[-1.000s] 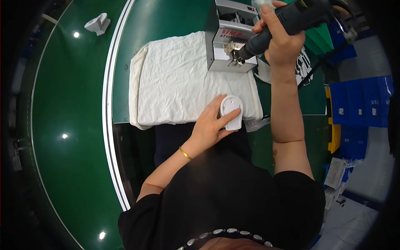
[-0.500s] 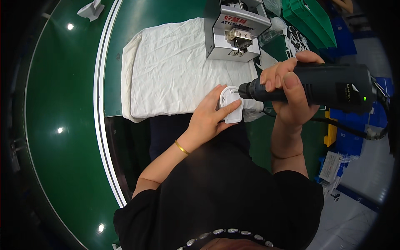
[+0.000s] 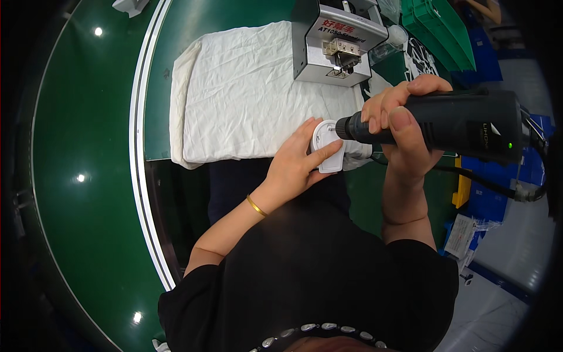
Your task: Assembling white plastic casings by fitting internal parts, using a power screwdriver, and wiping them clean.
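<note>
- A green worktable [image 3: 234, 14] fills the upper middle of the head view, a white strip [image 3: 137, 111] along its left edge and a glossy green floor [image 3: 76, 234] beyond that.
- A folded white cloth [image 3: 240, 97] lies across the near part of the tabletop, wrinkled, its near edge close to the person's lap.
- At the cloth's far right corner stands a silver screw feeder [image 3: 337, 36], with a small metal bracket on its front.
- Behind and right of it sits a green plastic crate [image 3: 440, 29]; blue bins [image 3: 487, 185] and a yellow bin [image 3: 462, 185] are farther down the right side.
- The left hand [image 3: 293, 158], a gold bangle [image 3: 255, 205] at its wrist, grasps a white plastic part [image 3: 333, 159] at the cloth's near right edge, thumb across the face, rounded end pointing away from the person.
- The right hand [image 3: 404, 120] is wrapped firmly around a black electric screwdriver [image 3: 463, 120], held roughly level, its nose toward the rounded end; whether the bit touches is too small to tell.
- A green light glows near the tool's rear, where a black cable [image 3: 495, 188] curves back.
</note>
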`<state>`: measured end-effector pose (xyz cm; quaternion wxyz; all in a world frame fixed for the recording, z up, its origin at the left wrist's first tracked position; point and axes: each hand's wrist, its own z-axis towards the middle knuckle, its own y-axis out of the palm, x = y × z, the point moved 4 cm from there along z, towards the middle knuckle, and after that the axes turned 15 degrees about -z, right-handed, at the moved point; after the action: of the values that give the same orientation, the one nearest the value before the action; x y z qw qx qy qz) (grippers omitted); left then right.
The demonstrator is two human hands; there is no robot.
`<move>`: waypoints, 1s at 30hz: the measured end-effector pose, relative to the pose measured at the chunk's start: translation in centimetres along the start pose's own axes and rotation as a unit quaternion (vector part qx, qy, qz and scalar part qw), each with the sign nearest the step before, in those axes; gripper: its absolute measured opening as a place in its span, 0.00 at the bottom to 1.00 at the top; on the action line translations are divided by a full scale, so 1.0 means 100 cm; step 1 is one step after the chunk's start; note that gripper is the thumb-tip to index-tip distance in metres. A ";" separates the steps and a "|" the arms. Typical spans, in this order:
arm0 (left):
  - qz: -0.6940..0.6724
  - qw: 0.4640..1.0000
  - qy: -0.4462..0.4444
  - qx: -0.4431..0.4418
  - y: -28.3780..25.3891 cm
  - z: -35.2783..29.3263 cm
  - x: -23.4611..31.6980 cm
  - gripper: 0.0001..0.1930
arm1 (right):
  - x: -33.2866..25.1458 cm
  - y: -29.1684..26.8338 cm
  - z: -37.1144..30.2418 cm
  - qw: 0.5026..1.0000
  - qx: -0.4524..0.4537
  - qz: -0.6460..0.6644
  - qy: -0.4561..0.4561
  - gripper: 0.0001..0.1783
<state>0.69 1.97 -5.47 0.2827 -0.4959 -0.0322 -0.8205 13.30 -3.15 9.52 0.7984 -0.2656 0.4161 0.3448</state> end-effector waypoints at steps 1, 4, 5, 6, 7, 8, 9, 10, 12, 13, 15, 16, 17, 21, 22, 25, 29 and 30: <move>-0.001 1.000 -0.003 -0.002 0.001 0.000 0.001 0.35 | 0.001 -0.001 0.000 1.000 0.007 0.004 0.008 0.21; -0.003 1.000 -0.002 -0.001 0.004 -0.002 0.000 0.35 | 0.002 -0.001 -0.003 0.999 0.000 -0.023 0.026 0.20; -0.003 1.000 0.002 0.001 0.005 -0.003 0.000 0.35 | 0.003 0.000 -0.005 0.998 -0.014 -0.055 0.038 0.19; -0.003 1.000 0.002 0.001 0.004 -0.003 -0.001 0.35 | 0.005 0.001 -0.004 0.998 -0.014 -0.054 0.038 0.19; -0.001 1.000 0.001 0.001 0.003 -0.004 -0.001 0.35 | 0.008 0.002 -0.003 0.999 -0.014 -0.029 0.022 0.20; 0.001 1.000 0.000 0.002 0.002 -0.005 -0.002 0.35 | 0.011 0.003 -0.003 1.000 -0.014 -0.003 0.007 0.20; 0.004 1.000 0.007 0.000 0.001 -0.003 -0.001 0.35 | 0.008 0.002 -0.002 1.000 -0.011 -0.004 -0.001 0.20; 0.004 1.000 0.009 -0.002 0.001 -0.003 -0.001 0.36 | 0.007 0.001 -0.001 1.000 -0.012 -0.003 0.007 0.21; 0.004 1.000 0.017 -0.006 0.000 -0.001 -0.001 0.36 | 0.008 -0.002 0.002 1.000 -0.012 -0.004 0.009 0.21; 0.000 1.000 0.017 -0.004 0.000 0.001 -0.001 0.37 | 0.012 -0.006 0.003 1.000 -0.008 0.011 0.022 0.22; -0.002 1.000 0.022 -0.003 0.000 0.002 -0.002 0.37 | 0.018 -0.014 0.008 0.998 0.019 0.048 0.036 0.24; 0.007 1.000 0.016 -0.002 0.000 0.002 -0.003 0.37 | 0.020 -0.022 0.009 0.998 0.021 0.047 0.029 0.24; 0.016 1.000 0.011 -0.001 0.000 0.004 -0.005 0.36 | 0.023 -0.040 0.010 0.995 0.067 0.057 0.046 0.24; 0.028 0.999 0.025 0.002 0.002 0.003 0.003 0.36 | 0.047 -0.132 0.004 0.951 0.210 -0.054 0.220 0.25; 0.040 0.999 0.016 0.003 -0.001 0.001 0.003 0.36 | 0.064 -0.154 -0.002 0.921 0.219 -0.115 0.302 0.24; 0.049 0.999 0.021 0.001 0.002 0.000 0.007 0.35 | 0.113 -0.200 -0.025 0.891 0.244 -0.187 0.335 0.23; 0.056 0.998 0.014 -0.001 0.009 0.000 0.005 0.35 | 0.159 -0.239 -0.044 0.865 0.286 -0.200 0.360 0.21; 0.066 0.998 0.002 0.000 0.008 0.000 0.005 0.35 | 0.171 -0.241 -0.045 0.866 0.281 -0.205 0.360 0.20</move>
<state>0.90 1.08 -5.25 0.3359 -0.4953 0.0014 -0.8012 36.89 -15.70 -3.96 0.6869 -0.2151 0.6899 -0.0777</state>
